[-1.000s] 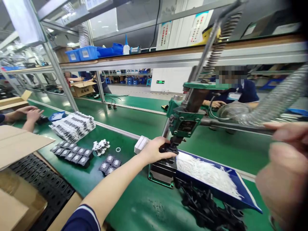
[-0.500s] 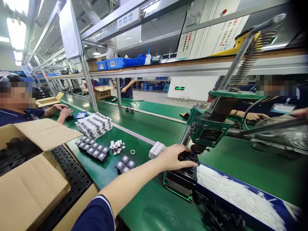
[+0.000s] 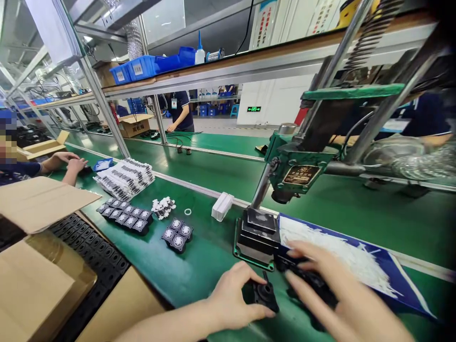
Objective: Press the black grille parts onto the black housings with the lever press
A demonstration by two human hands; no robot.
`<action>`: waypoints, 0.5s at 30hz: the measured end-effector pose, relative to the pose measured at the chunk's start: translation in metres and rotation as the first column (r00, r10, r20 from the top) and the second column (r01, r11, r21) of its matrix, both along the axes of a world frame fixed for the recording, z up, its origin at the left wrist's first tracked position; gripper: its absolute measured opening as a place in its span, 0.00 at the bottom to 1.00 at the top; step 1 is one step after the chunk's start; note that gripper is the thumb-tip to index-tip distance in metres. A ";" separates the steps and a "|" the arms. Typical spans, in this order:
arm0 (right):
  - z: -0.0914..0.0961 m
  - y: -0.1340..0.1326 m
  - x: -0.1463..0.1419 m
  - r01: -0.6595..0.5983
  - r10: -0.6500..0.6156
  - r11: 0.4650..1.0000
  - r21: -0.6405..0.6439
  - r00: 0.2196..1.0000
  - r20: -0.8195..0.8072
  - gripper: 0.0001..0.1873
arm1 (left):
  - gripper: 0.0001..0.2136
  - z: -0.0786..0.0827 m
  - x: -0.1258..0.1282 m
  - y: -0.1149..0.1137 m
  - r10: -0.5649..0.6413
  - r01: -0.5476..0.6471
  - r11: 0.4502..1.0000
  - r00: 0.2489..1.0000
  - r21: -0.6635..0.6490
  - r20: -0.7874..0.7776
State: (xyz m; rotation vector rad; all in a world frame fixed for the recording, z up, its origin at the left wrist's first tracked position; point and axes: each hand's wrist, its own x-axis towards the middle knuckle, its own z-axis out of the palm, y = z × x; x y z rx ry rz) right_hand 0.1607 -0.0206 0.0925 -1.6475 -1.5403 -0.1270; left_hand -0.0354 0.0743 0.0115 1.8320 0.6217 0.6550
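Observation:
My left hand (image 3: 237, 297) grips a small square black plastic housing (image 3: 264, 295) by its edges, just in front of the press. The housing has a round raised centre, and a short dark peg stands up at its rear edge. My right hand (image 3: 335, 289), slightly blurred, is over a heap of black plastic parts (image 3: 313, 280), its thumb and fingers apart; whether a fingertip touches one is unclear. Behind both hands stands a green hand press (image 3: 302, 166), its ram raised above the black block (image 3: 259, 228) on its base.
White strips lie on a blue bag (image 3: 402, 289) at right. On the green bench are black fan units (image 3: 177, 235), white pieces (image 3: 164, 207), a ring (image 3: 188, 212), a white block (image 3: 222, 206) and stacked parts (image 3: 124, 178). Cardboard boxes (image 3: 32, 280) stand left; a co-worker's hands (image 3: 73, 164) work beyond.
My left hand has come off the press block toward me, carrying the black housing. The press ram has risen and its lever has swung. My right hand has entered view at the black parts.

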 end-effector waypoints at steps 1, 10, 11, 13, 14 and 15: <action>-0.019 -0.001 -0.008 -0.056 0.057 0.998 -0.038 0.998 0.008 0.22 | 0.25 -0.009 0.000 -0.004 0.005 -0.005 1.000 0.999 -0.004 -0.037; -0.104 -0.045 -0.049 -0.060 0.014 0.976 -0.210 0.977 -0.212 0.21 | 0.21 -0.024 -0.002 -0.018 -0.053 0.038 0.988 0.994 0.146 0.098; -0.101 -0.048 -0.052 -0.048 -0.012 0.973 -0.225 0.966 -0.257 0.20 | 0.20 -0.023 -0.003 -0.019 -0.074 0.057 0.986 0.992 0.155 0.101; -0.094 -0.051 -0.058 -0.029 -0.059 0.968 -0.248 0.938 -0.341 0.20 | 0.19 -0.022 -0.006 -0.017 -0.081 0.068 0.987 0.993 0.146 0.083; -0.091 -0.051 -0.061 -0.023 -0.077 0.966 -0.258 0.926 -0.370 0.20 | 0.20 -0.023 -0.007 -0.016 -0.081 0.071 0.990 0.994 0.120 0.075; -0.088 -0.051 -0.063 -0.025 -0.086 0.962 -0.271 0.917 -0.390 0.21 | 0.21 -0.024 -0.007 -0.015 -0.081 0.075 0.993 0.995 0.090 0.066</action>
